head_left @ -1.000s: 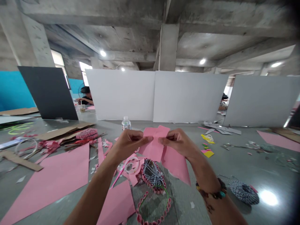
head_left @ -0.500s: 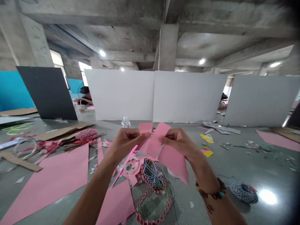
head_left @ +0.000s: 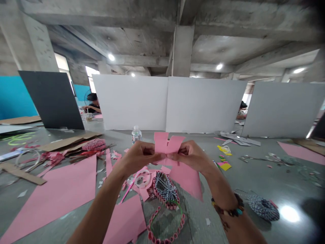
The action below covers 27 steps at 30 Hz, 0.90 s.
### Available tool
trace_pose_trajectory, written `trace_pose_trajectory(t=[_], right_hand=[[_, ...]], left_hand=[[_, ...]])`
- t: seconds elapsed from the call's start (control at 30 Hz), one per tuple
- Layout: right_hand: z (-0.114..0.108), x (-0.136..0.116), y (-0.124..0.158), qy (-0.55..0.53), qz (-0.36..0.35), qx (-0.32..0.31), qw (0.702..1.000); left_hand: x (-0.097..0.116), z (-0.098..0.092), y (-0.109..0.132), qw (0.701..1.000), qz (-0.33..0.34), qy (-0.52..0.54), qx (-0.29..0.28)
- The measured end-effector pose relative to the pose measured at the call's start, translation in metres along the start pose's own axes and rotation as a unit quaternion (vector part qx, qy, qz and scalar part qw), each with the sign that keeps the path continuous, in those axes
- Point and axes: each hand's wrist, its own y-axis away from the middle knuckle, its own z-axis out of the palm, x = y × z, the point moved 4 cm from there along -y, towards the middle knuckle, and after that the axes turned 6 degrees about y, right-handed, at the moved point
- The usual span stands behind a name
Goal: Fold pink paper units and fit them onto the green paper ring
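Note:
A pink sheet of paper [head_left: 161,143] is held up in front of me, with a slit running down from its top edge. My left hand [head_left: 142,154] pinches it left of the slit, and my right hand [head_left: 191,156] pinches it on the right; the thumbs nearly meet. A wide pink flap [head_left: 188,181] hangs below my right hand. Under the paper lies an oval form of pink paper rolls [head_left: 166,189] with checkered cord strung across it. A curved chain of pink rolls [head_left: 183,220] with a green strip adjoins it. A white ring [head_left: 142,180] rests among pink scraps.
Large pink sheets [head_left: 68,189] lie on the grey table at left. Beyond my left hand stands a plastic bottle [head_left: 136,134]. At right are scissors [head_left: 250,158] and a coil of checkered cord [head_left: 264,206]. White panels [head_left: 132,101] line the back; a person [head_left: 93,103] sits behind.
The two upper parts of the pink paper, earlier spread and skewed, now stand nearly level side by side. My hands have drawn closer together, thumbs almost touching.

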Motion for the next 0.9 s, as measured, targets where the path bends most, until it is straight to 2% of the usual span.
trace_pose_trajectory(t=[0.23, 0.4, 0.5, 0.57, 0.67, 0.73, 0.9], right_hand=[[-0.002, 0.001, -0.003, -0.031, 0.000, 0.009, 0.999], [-0.009, 0.003, -0.001, -0.067, 0.028, 0.049, 0.996], [-0.014, 0.002, 0.002, -0.044, 0.028, 0.069, 0.996], [-0.013, 0.004, 0.001, -0.015, 0.024, 0.050, 0.998], [-0.005, 0.015, -0.003, 0.058, 0.022, -0.039, 0.997], [0.003, 0.028, -0.007, 0.111, 0.018, -0.108, 0.988], [0.024, 0.069, -0.013, 0.173, 0.040, -0.262, 0.949]], left_hand=[[-0.003, 0.000, -0.002, 1.000, 0.001, -0.011, 0.013], [0.000, -0.003, 0.000, 0.999, -0.008, -0.002, 0.048], [0.006, -0.010, 0.003, 0.997, -0.002, -0.018, 0.076], [0.008, -0.012, 0.003, 0.997, 0.006, -0.034, 0.067], [-0.003, -0.009, 0.000, 0.997, -0.014, -0.082, -0.002], [-0.023, -0.001, -0.003, 0.985, -0.052, -0.137, -0.093], [-0.075, 0.016, -0.017, 0.947, -0.087, -0.215, -0.222]])
